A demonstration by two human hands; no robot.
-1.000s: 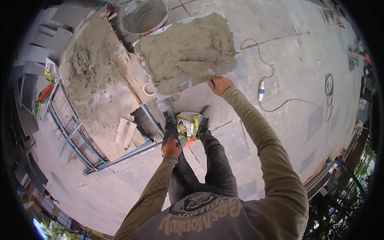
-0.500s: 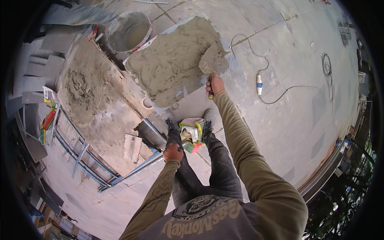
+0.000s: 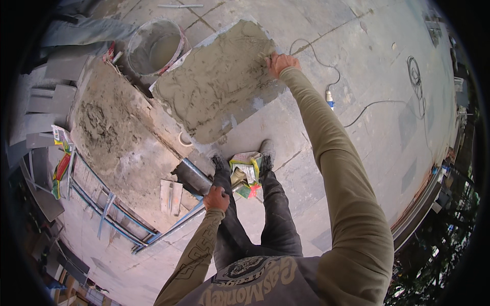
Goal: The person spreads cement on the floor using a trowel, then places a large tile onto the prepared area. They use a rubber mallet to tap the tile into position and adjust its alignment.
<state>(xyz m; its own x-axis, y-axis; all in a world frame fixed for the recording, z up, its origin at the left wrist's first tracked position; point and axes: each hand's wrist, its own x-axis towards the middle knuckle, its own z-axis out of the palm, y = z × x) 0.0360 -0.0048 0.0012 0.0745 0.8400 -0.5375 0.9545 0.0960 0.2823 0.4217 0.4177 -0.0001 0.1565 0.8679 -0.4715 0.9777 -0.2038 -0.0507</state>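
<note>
My right hand [image 3: 282, 64] is closed at the far right edge of a broad slab of wet grey mortar [image 3: 219, 76]. It grips the trowel seen earlier, whose blade I cannot make out now against the mortar. Ridges and smears mark the mortar, which lies on a pale sheet on the ground. My left hand [image 3: 217, 199] rests with curled fingers against my left knee; whether anything is inside them is hidden. Between my feet lies a crumpled yellow, green and red bag [image 3: 247, 171].
A bucket [image 3: 157, 48] with greyish liquid stands beyond the mortar's left corner. Left of me is a mortar-stained board [image 3: 109, 120] on a blue metal frame [image 3: 115, 224]. A cable with a blue-and-white connector [image 3: 329, 100] crosses the floor on the right. Another person's trouser leg [image 3: 84, 33] shows far left.
My right hand has moved away from me and slightly right, from the near side of the mortar to its far right edge. The trowel's broad blade no longer shows flat. My left hand stays at the knee.
</note>
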